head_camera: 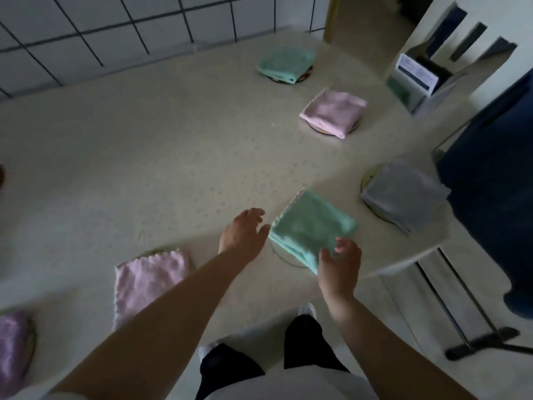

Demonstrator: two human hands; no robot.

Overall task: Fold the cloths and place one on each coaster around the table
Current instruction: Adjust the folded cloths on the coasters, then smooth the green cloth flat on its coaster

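Right hand pinches the near corner of the green cloth, thumb and fingers curled onto its soft folded layers. The cloth is a fluffy square with a scalloped edge, lying over a round coaster near the table's right near edge. Left hand hovers just beside the cloth's left edge, fingers spread loose, holding nothing. Right of it, a grey cloth sits folded on its disc. Farther off, a pink cloth, then a second green one. Near left, a flatter pink cloth with wavy trim, and a purple one. The table is pale and speckled.
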